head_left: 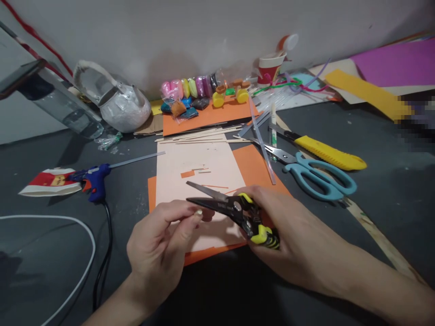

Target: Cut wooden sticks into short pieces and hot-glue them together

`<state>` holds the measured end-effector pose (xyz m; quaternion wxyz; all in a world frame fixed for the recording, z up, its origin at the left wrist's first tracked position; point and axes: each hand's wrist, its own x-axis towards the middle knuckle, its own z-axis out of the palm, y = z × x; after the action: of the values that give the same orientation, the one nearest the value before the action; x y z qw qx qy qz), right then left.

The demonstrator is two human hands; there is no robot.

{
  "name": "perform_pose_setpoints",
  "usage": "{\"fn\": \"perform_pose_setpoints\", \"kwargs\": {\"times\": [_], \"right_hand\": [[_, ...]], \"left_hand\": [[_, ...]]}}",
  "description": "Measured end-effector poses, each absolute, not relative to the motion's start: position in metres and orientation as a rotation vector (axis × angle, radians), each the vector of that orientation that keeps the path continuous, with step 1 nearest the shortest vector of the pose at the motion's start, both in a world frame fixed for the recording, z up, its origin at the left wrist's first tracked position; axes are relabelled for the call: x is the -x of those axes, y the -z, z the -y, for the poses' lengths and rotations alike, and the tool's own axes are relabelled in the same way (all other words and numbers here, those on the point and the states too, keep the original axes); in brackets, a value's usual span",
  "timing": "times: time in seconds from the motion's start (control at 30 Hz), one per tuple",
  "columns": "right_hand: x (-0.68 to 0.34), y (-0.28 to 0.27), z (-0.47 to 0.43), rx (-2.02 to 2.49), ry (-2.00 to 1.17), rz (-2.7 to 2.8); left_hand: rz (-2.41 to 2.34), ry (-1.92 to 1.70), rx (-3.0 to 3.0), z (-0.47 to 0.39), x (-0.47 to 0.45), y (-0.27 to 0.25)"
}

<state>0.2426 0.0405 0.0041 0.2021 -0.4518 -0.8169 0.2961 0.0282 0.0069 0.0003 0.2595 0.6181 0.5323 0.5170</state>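
One red-and-white carton [47, 182] at far left, the nose of a blue glue gun [98, 183] lying at it. A glue stick [139, 159] juts from the gun's rear, its end over the pale sheet [170, 176]. White cable [78, 220] curves across the desk nearer me. Behind: a bottle [73, 108], tilted in view, then a silver pot [122, 108] with a looped handle.

My left hand [154, 244] is over the near part of the sheet, thumb and fingertip pinched on a pale bit [199, 212] too small to identify. On the sheet, beyond my fingers, an orange scrap [186, 174]; thin sticks [204, 133] across its far end. Bagged clay [186, 90] in many colours farther back.

Snips [234, 206] above the sheet, blades parted, points toward my left. Black blade just by my left fingertips; touching or not, I can't tell. My right hand [288, 226] is wrapped round the yellow-and-black handles. Hands apart, snips between.

Paper cup [270, 70] by the wall. Right of the sheet, blue-handled scissors [319, 181], yellow cutter [329, 153] just beyond. Far right: yellow strip [367, 93], purple sheet [397, 63].
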Motion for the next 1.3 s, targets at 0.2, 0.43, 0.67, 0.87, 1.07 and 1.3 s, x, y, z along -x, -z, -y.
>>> {"fn": "perform_pose_setpoints", "kwargs": {"times": [0.2,0.43,0.67,0.87,1.07,1.3], "right_hand": [[-0.240,-0.005,-0.038,1.202,-0.810,2.323],[-0.242,-0.004,-0.036,1.199,-0.854,2.329],[-0.243,-0.006,-0.037,1.259,-0.767,2.387],[-0.245,-0.005,-0.038,1.236,-0.634,2.417],[-0.245,-0.005,-0.042,1.325,-0.756,2.294],[-0.243,-0.006,-0.044,1.233,-0.772,2.343]], "left_hand": [[-1.510,-1.450,-1.755,-0.011,-0.023,0.002],[-1.470,-1.438,-1.815,-0.010,-0.020,0.006],[-1.511,-1.365,-1.892,-0.011,-0.021,0.004],[-1.529,-1.337,-1.813,-0.009,-0.025,0.002],[-1.421,-1.391,-1.513,-0.013,-0.035,-0.004],[-1.307,-1.386,-1.572,-0.018,-0.031,-0.007]]}}
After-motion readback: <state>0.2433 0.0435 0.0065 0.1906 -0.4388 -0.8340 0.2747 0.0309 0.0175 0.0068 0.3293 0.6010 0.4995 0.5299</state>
